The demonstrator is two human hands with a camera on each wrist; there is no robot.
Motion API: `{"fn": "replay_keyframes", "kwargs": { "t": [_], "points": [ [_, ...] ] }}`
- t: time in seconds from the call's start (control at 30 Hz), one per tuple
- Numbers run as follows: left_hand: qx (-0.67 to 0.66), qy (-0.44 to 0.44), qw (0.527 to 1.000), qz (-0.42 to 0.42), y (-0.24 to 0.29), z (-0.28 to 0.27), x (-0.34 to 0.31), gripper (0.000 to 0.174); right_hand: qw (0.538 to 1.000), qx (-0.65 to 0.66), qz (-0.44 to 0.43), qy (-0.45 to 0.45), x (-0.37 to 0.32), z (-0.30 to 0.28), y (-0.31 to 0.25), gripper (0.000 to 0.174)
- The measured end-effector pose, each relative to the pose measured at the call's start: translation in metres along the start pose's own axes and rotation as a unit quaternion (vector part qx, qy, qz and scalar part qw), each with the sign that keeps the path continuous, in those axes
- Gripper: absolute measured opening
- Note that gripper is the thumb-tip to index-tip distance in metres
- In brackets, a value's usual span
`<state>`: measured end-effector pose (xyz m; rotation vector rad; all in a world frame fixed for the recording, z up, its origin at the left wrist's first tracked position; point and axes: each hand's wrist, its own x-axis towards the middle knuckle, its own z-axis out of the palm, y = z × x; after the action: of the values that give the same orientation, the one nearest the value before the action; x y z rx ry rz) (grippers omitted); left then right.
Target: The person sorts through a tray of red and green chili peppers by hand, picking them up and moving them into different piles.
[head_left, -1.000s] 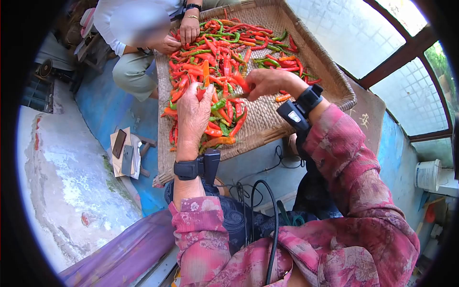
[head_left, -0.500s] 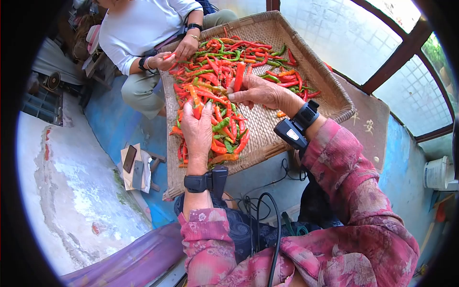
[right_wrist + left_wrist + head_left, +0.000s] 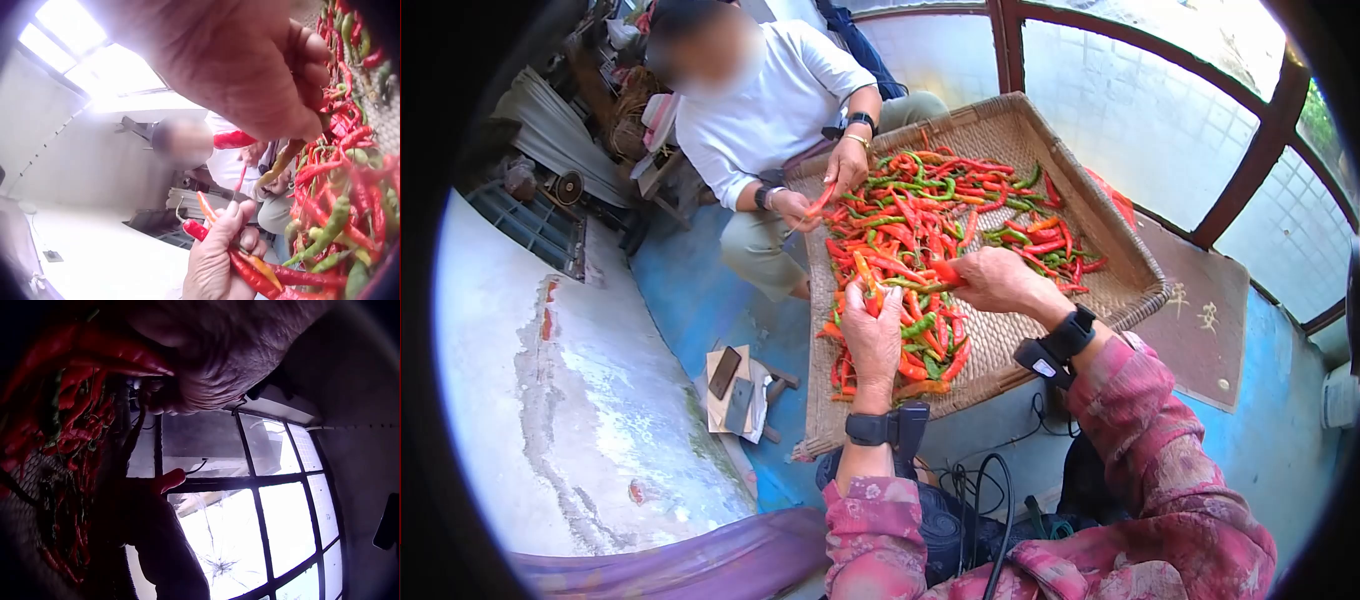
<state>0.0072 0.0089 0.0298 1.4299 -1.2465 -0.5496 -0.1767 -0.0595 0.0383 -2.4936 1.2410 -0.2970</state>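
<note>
Over the near side of the pepper heap (image 3: 920, 215), my left hand (image 3: 873, 345) grips several chili peppers. An orange chili pepper (image 3: 862, 268) stands up from it, and red chili peppers (image 3: 253, 274) poke out on both sides of the fist in the right wrist view. Just to the right, my right hand (image 3: 1003, 283) holds a red chili pepper (image 3: 232, 139) and pinches an olive-brown chili pepper (image 3: 280, 167) that points toward the left hand. Its palm hides part of what it holds. In the left wrist view both hands are dark.
A woven tray (image 3: 1055, 150) bears the heap and a smaller pepper group (image 3: 1045, 245) on its right. Across it sits another person (image 3: 775, 110), holding a red chili pepper (image 3: 820, 200). Two phones (image 3: 725, 372) lie on a stool at left. Cables (image 3: 1000, 480) hang below the tray.
My right hand has risen from the heap, and its red pepper has gone from upright to tilted. An olive-brown pepper now shows in its pinch. The other person has sat up; the head view has shifted.
</note>
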Motion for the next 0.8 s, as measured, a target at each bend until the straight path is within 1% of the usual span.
{"fn": "replay_keyframes", "kwargs": {
  "t": [0.03,0.07,0.1,0.17,0.23,0.3,0.37,0.4,0.43,0.5,0.57,0.6,0.63,0.7,0.73,0.77,0.8],
  "points": [
    [0.006,-0.002,1.0,-0.004,0.002,-0.002,0.0,0.027,0.998,-0.05,0.037,0.008,-0.002,-0.002,0.005,0.018],
    [0.006,0.0,1.0,0.0,0.002,-0.003,0.0,0.027,0.995,-0.075,0.055,0.031,-0.007,-0.005,0.013,0.013],
    [0.015,-0.006,1.0,0.007,0.002,-0.003,0.0,0.026,0.991,-0.081,0.101,0.037,-0.013,-0.016,0.011,0.013],
    [0.023,-0.011,1.0,0.014,0.004,-0.002,-0.001,0.025,0.977,-0.136,0.147,0.071,-0.019,-0.022,0.03,0.013],
    [0.005,-0.021,1.0,0.011,0.009,-0.001,-0.004,0.024,0.965,-0.17,0.18,0.085,-0.026,-0.032,0.038,0.013],
    [0.007,-0.014,0.999,0.03,0.01,0.002,-0.004,0.025,0.965,-0.161,0.185,0.089,-0.028,-0.036,0.04,0.016],
    [-0.008,-0.02,1.0,0.009,0.011,0.005,-0.005,0.028,0.974,-0.091,0.181,0.097,-0.027,-0.034,0.036,0.024],
    [-0.008,-0.022,1.0,0.007,0.011,0.005,-0.006,0.028,0.981,-0.069,0.162,0.085,-0.024,-0.031,0.032,0.032],
    [-0.001,-0.03,1.0,0.006,0.011,0.005,-0.005,0.028,0.986,-0.045,0.144,0.074,-0.022,-0.027,0.026,0.034],
    [0.007,-0.039,0.999,0.006,0.01,0.006,-0.005,0.029,0.994,0.012,0.083,0.072,-0.014,-0.012,0.017,0.03],
    [0.015,-0.053,0.998,0.004,0.01,0.006,-0.006,0.029,0.999,0.036,0.011,0.032,-0.012,-0.006,0.005,0.027],
    [0.017,-0.054,0.998,0.004,0.011,0.006,-0.006,0.029,0.999,0.049,0.01,0.02,-0.009,-0.001,0.0,0.026],
    [0.025,-0.071,0.997,-0.003,0.011,0.004,-0.006,0.032,0.999,0.041,-0.016,0.006,-0.009,-0.001,-0.004,0.03],
    [0.034,-0.089,0.995,-0.011,0.007,0.004,-0.005,0.035,0.997,0.065,-0.03,0.025,-0.005,0.008,-0.005,0.027],
    [0.062,-0.074,0.995,0.032,0.001,0.006,-0.004,0.033,0.997,0.065,-0.03,0.024,-0.002,0.008,-0.004,0.027],
    [0.088,-0.059,0.992,0.07,-0.005,0.007,-0.005,0.031,0.995,0.082,-0.029,0.043,0.001,0.008,-0.001,0.026],
    [0.103,-0.069,0.99,0.062,-0.001,0.006,-0.007,0.032,0.993,0.101,-0.027,0.057,0.001,0.009,0.001,0.025]
  ]
}}
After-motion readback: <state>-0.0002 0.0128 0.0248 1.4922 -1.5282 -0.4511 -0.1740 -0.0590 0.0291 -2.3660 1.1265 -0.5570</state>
